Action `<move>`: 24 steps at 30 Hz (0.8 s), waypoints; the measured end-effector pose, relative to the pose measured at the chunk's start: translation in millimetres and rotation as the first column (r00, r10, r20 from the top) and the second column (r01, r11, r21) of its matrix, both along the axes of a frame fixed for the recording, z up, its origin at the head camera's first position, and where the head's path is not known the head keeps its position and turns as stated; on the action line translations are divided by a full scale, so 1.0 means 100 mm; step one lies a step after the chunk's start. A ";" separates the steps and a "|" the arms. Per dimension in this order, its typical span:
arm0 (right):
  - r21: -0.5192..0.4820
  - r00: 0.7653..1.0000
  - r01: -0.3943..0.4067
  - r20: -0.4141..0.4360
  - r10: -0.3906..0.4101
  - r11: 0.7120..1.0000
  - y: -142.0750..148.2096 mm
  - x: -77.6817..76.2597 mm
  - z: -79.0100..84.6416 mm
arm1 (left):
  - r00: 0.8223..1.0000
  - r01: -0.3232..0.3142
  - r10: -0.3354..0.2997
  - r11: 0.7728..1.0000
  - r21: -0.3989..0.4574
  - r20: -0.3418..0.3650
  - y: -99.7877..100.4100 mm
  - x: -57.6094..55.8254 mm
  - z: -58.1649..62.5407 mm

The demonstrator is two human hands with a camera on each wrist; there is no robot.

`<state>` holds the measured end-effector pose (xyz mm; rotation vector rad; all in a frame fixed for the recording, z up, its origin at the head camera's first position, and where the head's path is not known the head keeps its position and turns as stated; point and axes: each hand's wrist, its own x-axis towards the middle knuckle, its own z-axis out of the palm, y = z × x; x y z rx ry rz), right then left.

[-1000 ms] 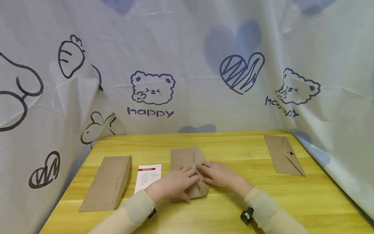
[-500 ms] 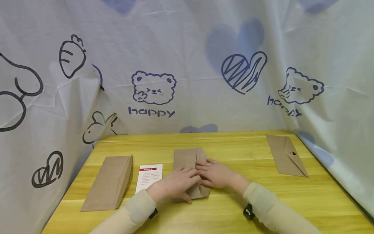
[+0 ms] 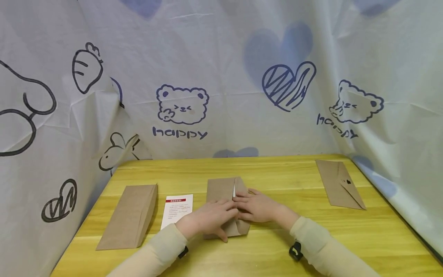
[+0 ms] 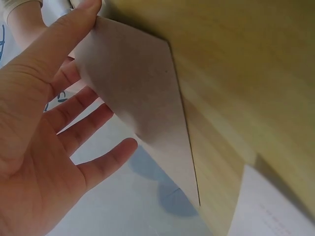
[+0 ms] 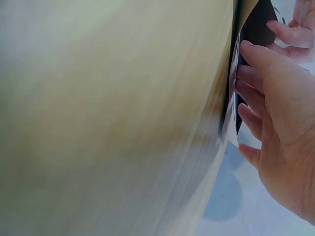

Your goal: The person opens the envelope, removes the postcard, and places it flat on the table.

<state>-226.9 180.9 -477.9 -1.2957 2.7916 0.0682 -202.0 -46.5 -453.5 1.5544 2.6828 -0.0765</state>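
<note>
Kraft-paper envelope (image 3: 219,189), brown, one: flat at the middle of the table, flap along its right side, a white sliver showing at the flap's edge. Left hand (image 3: 215,217): resting on the envelope's body, fingers loosely spread. Right hand (image 3: 258,206): fingers slightly bent and apart, tips on the flap. Printed card (image 3: 177,209), white, red heading: just left. Second envelope (image 3: 126,216): far left. Third envelope (image 3: 333,184), dark mark: far right. Wood-grain table (image 3: 346,238).
</note>
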 end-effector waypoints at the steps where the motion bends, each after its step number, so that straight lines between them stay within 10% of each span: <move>1: -0.008 1.000 0.001 0.003 0.000 1.000 0.01 0.00 -0.01 | 1.000 -0.002 0.002 1.000 0.001 0.007 0.00 0.00 0.00; 24: -0.045 0.998 0.044 0.035 -0.043 0.998 0.07 0.07 0.02 | 0.998 -0.026 0.026 1.000 -0.002 0.055 0.03 -0.01 -0.02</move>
